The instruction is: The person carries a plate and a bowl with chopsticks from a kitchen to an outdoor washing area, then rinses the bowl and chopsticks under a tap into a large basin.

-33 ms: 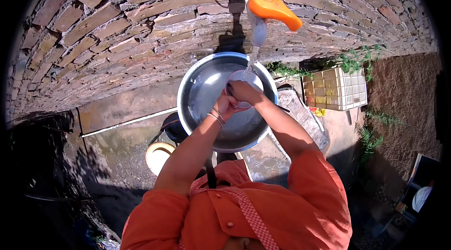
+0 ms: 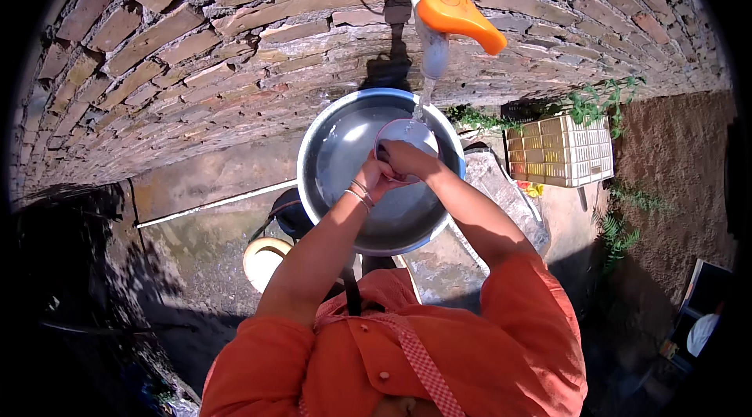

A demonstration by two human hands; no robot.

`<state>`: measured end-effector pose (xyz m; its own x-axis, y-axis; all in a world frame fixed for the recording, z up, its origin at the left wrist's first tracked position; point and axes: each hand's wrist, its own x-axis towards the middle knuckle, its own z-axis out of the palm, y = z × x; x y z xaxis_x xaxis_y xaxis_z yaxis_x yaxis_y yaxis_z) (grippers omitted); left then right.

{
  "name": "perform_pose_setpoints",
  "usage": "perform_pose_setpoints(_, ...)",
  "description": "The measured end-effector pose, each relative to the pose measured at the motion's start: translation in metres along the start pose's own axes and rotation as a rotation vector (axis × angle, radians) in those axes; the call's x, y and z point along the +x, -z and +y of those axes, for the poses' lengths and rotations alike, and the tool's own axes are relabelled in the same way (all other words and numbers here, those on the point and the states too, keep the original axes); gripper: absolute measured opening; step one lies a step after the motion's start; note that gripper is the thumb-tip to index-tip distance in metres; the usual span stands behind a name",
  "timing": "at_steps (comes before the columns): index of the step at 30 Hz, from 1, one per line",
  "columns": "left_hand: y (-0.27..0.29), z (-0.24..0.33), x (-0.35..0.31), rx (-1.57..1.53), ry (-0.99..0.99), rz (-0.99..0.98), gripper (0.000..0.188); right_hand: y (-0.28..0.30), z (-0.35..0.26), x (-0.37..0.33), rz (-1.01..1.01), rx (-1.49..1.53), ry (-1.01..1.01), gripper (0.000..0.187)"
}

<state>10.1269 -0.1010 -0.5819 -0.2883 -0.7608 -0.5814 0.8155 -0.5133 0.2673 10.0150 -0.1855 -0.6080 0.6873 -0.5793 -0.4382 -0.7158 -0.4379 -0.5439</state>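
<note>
A round bowl with a pinkish rim (image 2: 424, 133) is held tilted over a wide metal basin (image 2: 329, 202), with water running into it from the tap (image 2: 435, 53). My left hand (image 2: 379, 176) is closed on the bowl's near left edge. Inside the bowl, my right hand (image 2: 409, 158) presses against the wall with its fingers curled in. Whether those fingers hold anything is hidden; a dark patch shows beside them. Shallow water lies in the basin. The tap has an orange lever (image 2: 460, 19).
A brick wall (image 2: 258, 41) rises behind the basin. To the right stands a cream plastic crate (image 2: 560, 152) beside green plants (image 2: 599, 100) and a stone slab (image 2: 501, 190). A pale round container (image 2: 266, 263) sits at the lower left, near a dark object (image 2: 291, 213).
The view has shifted very slightly. My hands and the bowl keep nearly the same place under the running water.
</note>
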Motion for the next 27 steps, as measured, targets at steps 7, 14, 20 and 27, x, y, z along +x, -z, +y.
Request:
perform_pose_setpoints(7, 0.015, -0.008, 0.002, 0.103, 0.011, 0.071, 0.083, -0.008, -0.001, 0.002, 0.188, 0.11, 0.149, 0.029)
perform_pose_setpoints(14, 0.01, -0.01, 0.007, 0.151, 0.009, 0.02, 0.078, 0.0, 0.021, 0.001, -0.114, 0.455, -0.329, 0.029)
perform_pose_setpoints(20, 0.018, -0.007, 0.001, 0.177, 0.007, 0.121, 0.081, -0.011, 0.03, -0.007, -0.352, 0.106, -0.175, 0.027)
perform_pose_setpoints(27, 0.017, -0.002, 0.002, 0.078, 0.035, 0.065, 0.083, -0.018, 0.008, -0.005, -0.196, 0.074, -0.082, 0.03)
